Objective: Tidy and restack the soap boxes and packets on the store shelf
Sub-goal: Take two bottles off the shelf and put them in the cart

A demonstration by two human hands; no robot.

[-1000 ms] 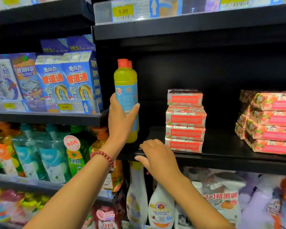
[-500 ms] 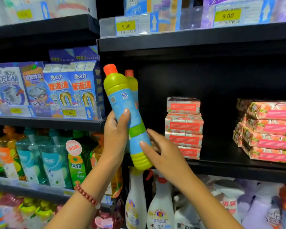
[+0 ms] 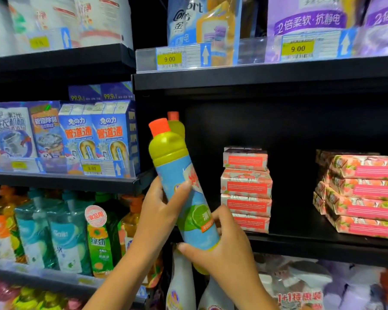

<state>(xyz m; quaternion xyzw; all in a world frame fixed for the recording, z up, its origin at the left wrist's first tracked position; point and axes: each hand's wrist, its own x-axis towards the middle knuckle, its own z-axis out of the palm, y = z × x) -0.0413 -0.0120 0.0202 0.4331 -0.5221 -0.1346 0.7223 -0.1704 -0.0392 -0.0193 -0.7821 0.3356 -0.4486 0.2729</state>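
A yellow bottle (image 3: 179, 175) with an orange cap and a blue label is tilted in front of the black shelf (image 3: 323, 245). My left hand (image 3: 159, 211) grips its middle, and my right hand (image 3: 222, 251) grips its base from below. A second bottle (image 3: 177, 125) of the same kind stands behind it on the shelf. To the right, a stack of soap boxes (image 3: 245, 189) with red labels stands on the shelf. Further right lies a pile of pink soap packets (image 3: 363, 193).
Blue drain-cleaner boxes (image 3: 94, 135) fill the left shelf, with dish-soap bottles (image 3: 54, 233) below. Spray bottles (image 3: 182, 287) stand under the soap shelf. Softener pouches (image 3: 311, 21) and price tags (image 3: 169, 59) sit above. Bare shelf lies between the two soap stacks.
The bottle has come off the shelf and tilted, its label turned toward me. My right hand left the shelf edge and took the bottle's base. The view has risen.
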